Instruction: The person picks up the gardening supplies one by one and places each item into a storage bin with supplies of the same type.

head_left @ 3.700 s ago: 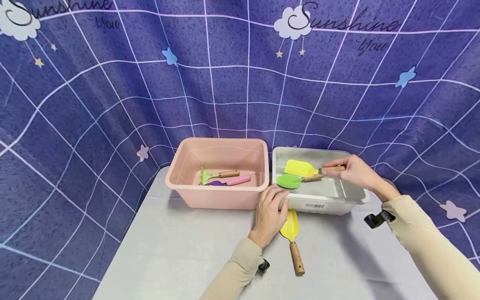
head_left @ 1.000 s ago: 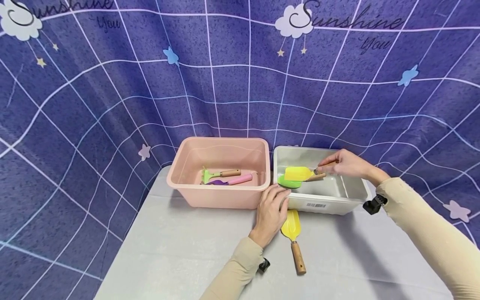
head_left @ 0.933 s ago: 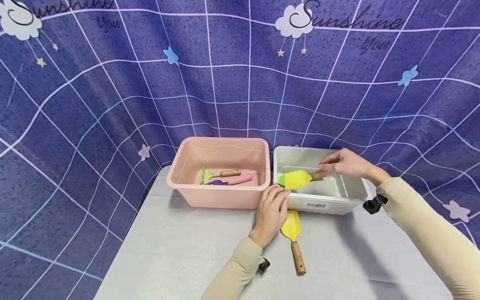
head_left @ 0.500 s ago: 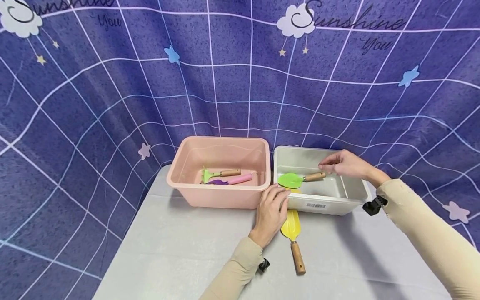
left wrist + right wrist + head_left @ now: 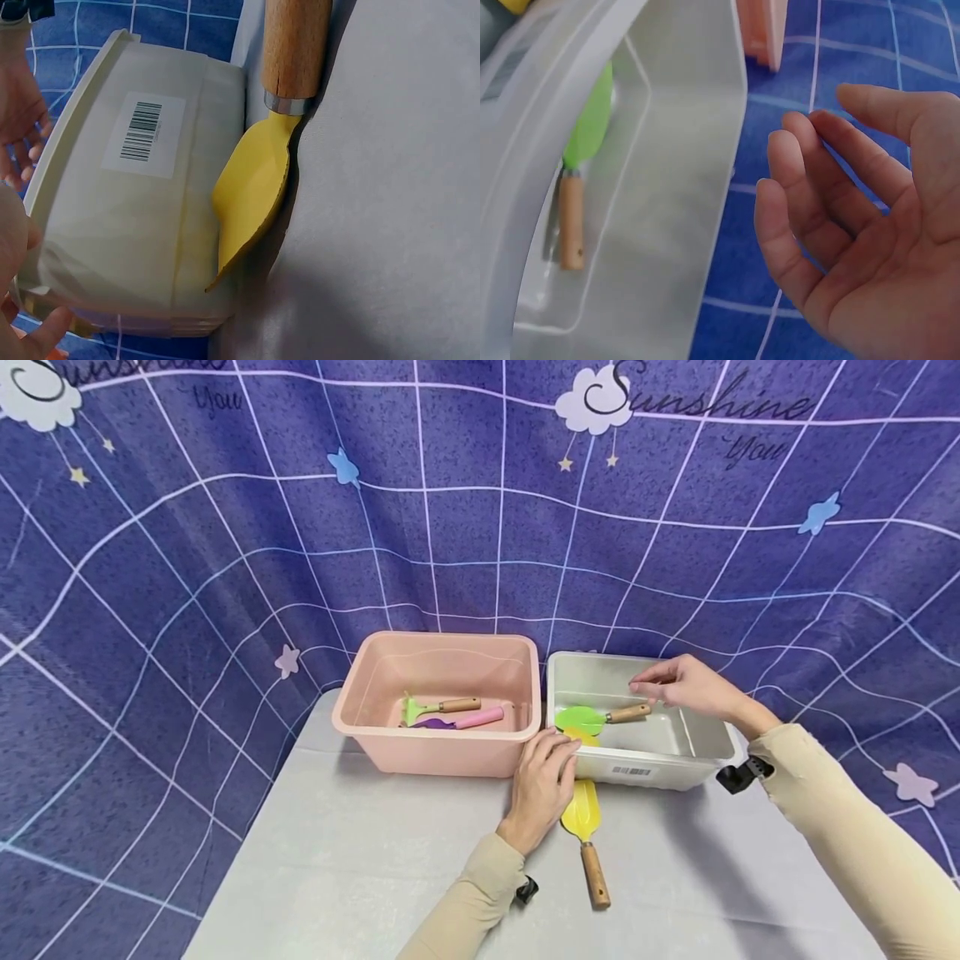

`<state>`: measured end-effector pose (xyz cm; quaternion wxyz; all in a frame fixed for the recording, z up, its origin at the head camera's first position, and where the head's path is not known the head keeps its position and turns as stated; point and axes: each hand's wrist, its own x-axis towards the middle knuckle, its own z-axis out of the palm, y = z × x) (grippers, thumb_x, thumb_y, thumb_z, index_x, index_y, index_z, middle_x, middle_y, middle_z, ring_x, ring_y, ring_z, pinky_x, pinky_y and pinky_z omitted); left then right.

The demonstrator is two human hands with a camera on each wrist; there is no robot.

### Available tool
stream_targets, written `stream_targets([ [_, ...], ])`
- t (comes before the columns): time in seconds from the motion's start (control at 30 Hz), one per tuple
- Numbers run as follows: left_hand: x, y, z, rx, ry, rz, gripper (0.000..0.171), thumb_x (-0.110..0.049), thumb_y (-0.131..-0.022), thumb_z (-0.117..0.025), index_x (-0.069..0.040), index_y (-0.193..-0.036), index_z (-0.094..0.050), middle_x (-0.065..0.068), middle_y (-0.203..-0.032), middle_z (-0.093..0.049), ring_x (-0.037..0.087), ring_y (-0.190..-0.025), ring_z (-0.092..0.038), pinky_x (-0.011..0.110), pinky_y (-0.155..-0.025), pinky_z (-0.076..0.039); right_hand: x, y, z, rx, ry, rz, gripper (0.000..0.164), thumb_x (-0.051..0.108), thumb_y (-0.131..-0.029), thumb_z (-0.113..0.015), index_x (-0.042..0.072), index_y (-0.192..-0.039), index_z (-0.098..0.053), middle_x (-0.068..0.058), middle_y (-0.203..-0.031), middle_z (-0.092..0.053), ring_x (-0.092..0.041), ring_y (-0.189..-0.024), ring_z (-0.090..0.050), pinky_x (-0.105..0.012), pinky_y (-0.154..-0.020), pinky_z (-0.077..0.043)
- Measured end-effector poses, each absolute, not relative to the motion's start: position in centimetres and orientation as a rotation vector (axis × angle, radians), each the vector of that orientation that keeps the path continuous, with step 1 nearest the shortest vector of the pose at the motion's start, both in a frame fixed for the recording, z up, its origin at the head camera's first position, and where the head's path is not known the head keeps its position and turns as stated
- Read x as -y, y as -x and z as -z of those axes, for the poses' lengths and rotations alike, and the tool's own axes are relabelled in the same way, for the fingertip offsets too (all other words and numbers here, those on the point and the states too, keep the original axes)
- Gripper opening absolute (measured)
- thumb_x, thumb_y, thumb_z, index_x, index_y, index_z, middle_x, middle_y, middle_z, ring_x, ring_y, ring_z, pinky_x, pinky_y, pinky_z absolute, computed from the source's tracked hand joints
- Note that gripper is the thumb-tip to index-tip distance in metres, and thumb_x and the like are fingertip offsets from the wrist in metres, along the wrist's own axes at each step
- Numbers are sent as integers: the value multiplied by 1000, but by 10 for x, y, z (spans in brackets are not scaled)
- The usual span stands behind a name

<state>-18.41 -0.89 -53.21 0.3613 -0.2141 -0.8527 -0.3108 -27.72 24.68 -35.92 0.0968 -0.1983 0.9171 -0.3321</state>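
My left hand (image 5: 542, 781) grips the front left corner of a grey plastic bin (image 5: 712, 755), its fingers at the rim. My right hand (image 5: 693, 685) hovers over the bin's back right part with nothing in its loosely bent fingers, as the right wrist view shows. Inside the bin lies a green trowel (image 5: 580, 720) with a wooden handle (image 5: 571, 225). A yellow trowel (image 5: 581, 737) lies at the front wall beside it, mostly hidden. Another yellow trowel (image 5: 582, 814) rests on the table below my left hand, its wooden handle (image 5: 294, 49) towards me.
A pink bin (image 5: 435, 760) stands left of the grey one. In it lie a small green rake (image 5: 411, 710) with a wooden handle and a purple tool (image 5: 435, 724) with a pink handle. A blue patterned curtain (image 5: 450, 527) hangs behind the grey table (image 5: 360, 860).
My right hand has lowered the yellow trowel into the grey bin, let it go beside the green trowel, and risen slightly. My left hand has stayed at the bin's corner.
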Motion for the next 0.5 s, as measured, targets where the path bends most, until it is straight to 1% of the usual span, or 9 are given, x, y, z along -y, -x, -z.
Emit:
stream_targets([
  [0.1, 9, 185, 532, 2191, 556, 800, 21, -16, -101, -70, -14, -120, -79, 2, -121, -74, 28, -133, -63, 36, -123, -44, -238, 271, 358, -2751, 647, 955, 29, 29, -101, -73, 7, -117, -81, -10, -109, -82, -5, -77, -64, -22, -68, -54],
  [0.27, 9, 185, 533, 2191, 561, 790, 21, -16, -101, -70, -14, -120, -79, 2, -121, -74, 28, -132, -63, 35, -123, -44, -231, 263, 362, -2753, 680, 946, 25, 25, -100, -73, 6, -114, -82, -7, -97, -82, -4, -69, -59, -22, -60, -49],
  [0.37, 9, 184, 533, 2186, 562, 790, 21, -15, -101, -70, -14, -120, -79, 2, -120, -74, 29, -131, -64, 35, -122, -45, -232, 260, 365, -2767, 687, 938, 25, 24, -100, -73, 5, -115, -81, -5, -96, -82, -2, -71, -60, -20, -62, -50],
  [0.5, 8, 184, 533, 2183, 557, 792, 21, -15, -101, -70, -14, -120, -79, 2, -120, -74, 28, -132, -64, 35, -122, -45, -232, 256, 367, -2803, 705, 939, 25, 22, -100, -73, 4, -115, -81, -8, -103, -83, -3, -76, -65, -18, -66, -52],
])
